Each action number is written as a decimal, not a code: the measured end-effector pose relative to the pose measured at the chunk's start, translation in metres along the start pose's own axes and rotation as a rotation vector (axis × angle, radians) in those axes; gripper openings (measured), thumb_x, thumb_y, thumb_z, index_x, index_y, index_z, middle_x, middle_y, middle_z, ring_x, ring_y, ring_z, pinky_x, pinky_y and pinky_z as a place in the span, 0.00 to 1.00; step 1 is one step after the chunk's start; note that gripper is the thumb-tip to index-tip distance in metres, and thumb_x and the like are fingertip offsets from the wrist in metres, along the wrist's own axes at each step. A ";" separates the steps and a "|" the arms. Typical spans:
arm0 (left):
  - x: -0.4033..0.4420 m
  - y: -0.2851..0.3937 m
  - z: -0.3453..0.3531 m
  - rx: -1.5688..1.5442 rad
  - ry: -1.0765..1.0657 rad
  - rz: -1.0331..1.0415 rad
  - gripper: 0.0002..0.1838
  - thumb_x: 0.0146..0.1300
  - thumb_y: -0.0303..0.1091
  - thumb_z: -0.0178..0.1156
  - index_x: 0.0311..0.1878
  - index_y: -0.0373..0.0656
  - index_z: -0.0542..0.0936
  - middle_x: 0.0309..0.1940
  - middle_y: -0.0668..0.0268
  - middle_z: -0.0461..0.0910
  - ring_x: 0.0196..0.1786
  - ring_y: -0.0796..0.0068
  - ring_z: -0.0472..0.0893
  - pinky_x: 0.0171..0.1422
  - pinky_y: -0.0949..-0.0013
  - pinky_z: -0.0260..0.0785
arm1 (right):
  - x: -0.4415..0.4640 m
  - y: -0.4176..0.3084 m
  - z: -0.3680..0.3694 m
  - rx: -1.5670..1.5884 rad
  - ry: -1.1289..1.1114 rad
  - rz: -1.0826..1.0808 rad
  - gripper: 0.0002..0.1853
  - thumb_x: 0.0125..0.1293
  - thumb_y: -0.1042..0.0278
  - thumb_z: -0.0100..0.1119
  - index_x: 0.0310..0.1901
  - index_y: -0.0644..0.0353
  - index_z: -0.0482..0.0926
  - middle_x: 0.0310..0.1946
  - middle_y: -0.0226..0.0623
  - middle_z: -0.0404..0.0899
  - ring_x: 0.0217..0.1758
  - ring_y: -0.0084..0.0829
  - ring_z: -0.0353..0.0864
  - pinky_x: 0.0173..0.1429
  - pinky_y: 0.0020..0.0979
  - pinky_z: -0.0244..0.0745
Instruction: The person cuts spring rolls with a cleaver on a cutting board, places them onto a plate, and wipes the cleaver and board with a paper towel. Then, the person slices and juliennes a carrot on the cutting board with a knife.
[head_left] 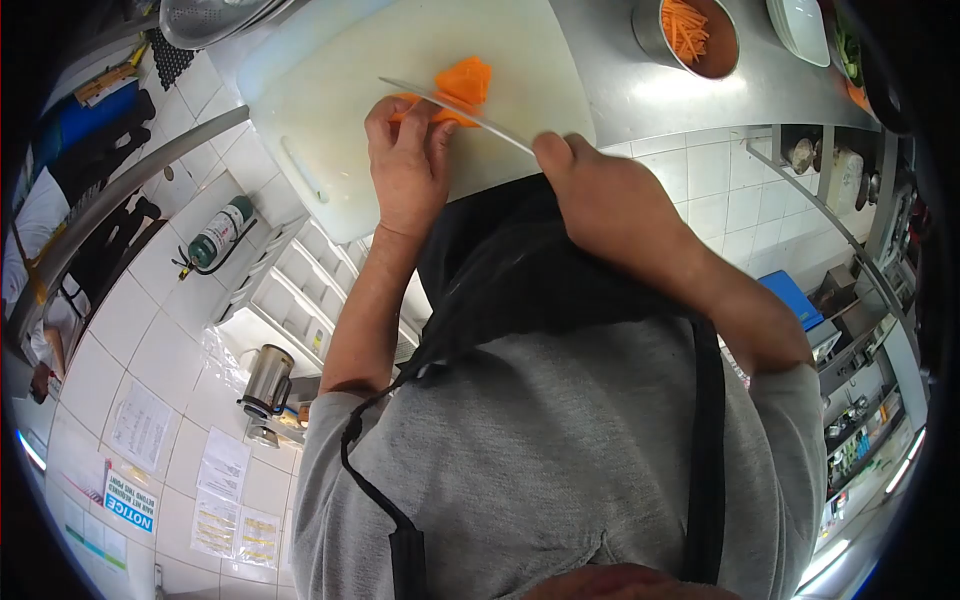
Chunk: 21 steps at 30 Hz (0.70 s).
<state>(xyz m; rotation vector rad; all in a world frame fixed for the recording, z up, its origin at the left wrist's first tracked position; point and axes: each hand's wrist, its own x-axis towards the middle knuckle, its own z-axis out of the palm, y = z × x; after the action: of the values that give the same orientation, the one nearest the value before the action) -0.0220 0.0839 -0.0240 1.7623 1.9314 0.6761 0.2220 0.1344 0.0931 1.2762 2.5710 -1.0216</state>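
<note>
My right hand is closed round the handle of a knife, whose blade reaches left over the white cutting board. Under and beside the blade lie orange carrot pieces. My left hand presses its fingertips on a carrot piece at the left, close to the blade. The knife handle is mostly hidden inside my right fist.
At the upper right of the steel counter stands a metal container of carrot strips, with white dishes beyond. Metal bowls sit at the upper left. A person is at the far left.
</note>
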 end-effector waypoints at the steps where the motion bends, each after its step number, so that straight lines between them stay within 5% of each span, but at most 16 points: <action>1: 0.000 0.000 0.000 0.013 -0.002 0.004 0.15 0.75 0.32 0.72 0.60 0.45 0.82 0.68 0.55 0.71 0.62 0.54 0.84 0.62 0.54 0.83 | -0.010 -0.006 -0.006 -0.010 -0.030 0.036 0.10 0.74 0.76 0.55 0.53 0.66 0.70 0.37 0.51 0.84 0.33 0.51 0.91 0.37 0.47 0.88; 12: 0.001 0.000 0.002 -0.013 0.017 0.012 0.15 0.74 0.32 0.72 0.60 0.44 0.82 0.67 0.55 0.71 0.62 0.52 0.83 0.62 0.54 0.83 | 0.003 -0.007 0.004 -0.003 -0.140 0.120 0.12 0.74 0.78 0.53 0.55 0.64 0.66 0.42 0.52 0.81 0.35 0.55 0.90 0.39 0.51 0.87; 18: 0.000 -0.003 0.003 -0.008 0.023 0.019 0.14 0.74 0.32 0.72 0.59 0.45 0.82 0.66 0.55 0.72 0.63 0.52 0.83 0.61 0.54 0.84 | 0.023 0.001 0.028 -0.039 -0.035 0.050 0.09 0.75 0.75 0.55 0.52 0.64 0.70 0.37 0.50 0.83 0.33 0.52 0.91 0.36 0.48 0.88; 21: 0.001 0.002 0.002 -0.003 0.035 0.030 0.15 0.74 0.32 0.72 0.59 0.46 0.81 0.66 0.55 0.73 0.62 0.52 0.83 0.60 0.54 0.84 | 0.038 0.007 0.046 0.010 0.024 0.020 0.14 0.70 0.81 0.56 0.54 0.65 0.68 0.39 0.52 0.81 0.35 0.56 0.89 0.38 0.50 0.86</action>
<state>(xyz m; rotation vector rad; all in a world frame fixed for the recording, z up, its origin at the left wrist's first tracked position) -0.0191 0.0850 -0.0245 1.7919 1.9295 0.7251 0.1936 0.1353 0.0403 1.3225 2.5682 -1.0235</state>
